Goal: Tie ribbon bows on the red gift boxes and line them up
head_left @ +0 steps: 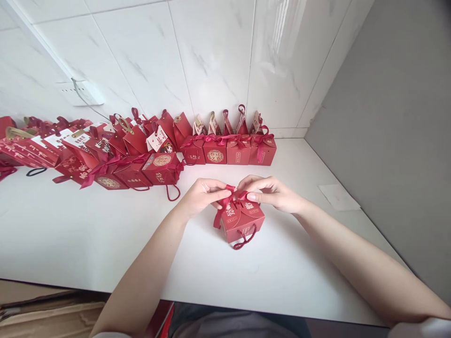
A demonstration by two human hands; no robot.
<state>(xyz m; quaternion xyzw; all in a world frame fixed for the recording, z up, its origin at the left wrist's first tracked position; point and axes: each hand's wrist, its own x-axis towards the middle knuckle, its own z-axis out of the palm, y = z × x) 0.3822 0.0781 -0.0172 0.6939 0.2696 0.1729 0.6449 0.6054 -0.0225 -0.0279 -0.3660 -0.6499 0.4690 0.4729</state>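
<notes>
A red gift box with pale printed characters stands on the white table in front of me. A dark red cord handle hangs from its near side. Across its top runs a red ribbon formed into loops. My left hand pinches one loop between thumb and fingers at the box's left. On the other side my right hand grips a second loop, its thumb over the ribbon. The knot between the two loops is partly hidden by my fingers.
Behind, a row of red ribbon-tied boxes stands along the tiled wall. More red boxes and bags crowd the left. A white paper square lies at right by the grey partition. A wall socket has a cable.
</notes>
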